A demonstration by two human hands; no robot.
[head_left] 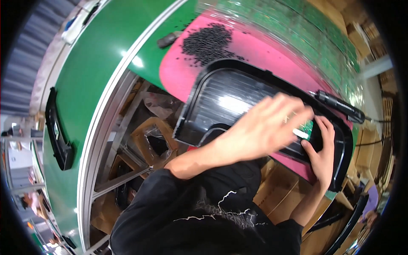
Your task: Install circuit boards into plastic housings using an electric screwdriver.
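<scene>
A large black plastic housing [197,108], a shallow shell with rounded corners and ribs, lies in front of me. Over its right part is a small green circuit board [307,128] with a white connector. My right hand [322,153] pinches the board's right side between thumb and fingers. From the left, my left hand [270,125] reaches across the housing with its fingers bent above the board's left edge. Motion smears those fingers, and they partly cover the board, so whether they hold anything is unclear.
Black screws [208,42] lie heaped on the pink mat [174,70]. A black electric screwdriver [340,106] rests by the housing's far right edge. Clear trays of green circuit boards [293,25] line the back. A curved black part [57,127] sits on the green table [80,85] at left.
</scene>
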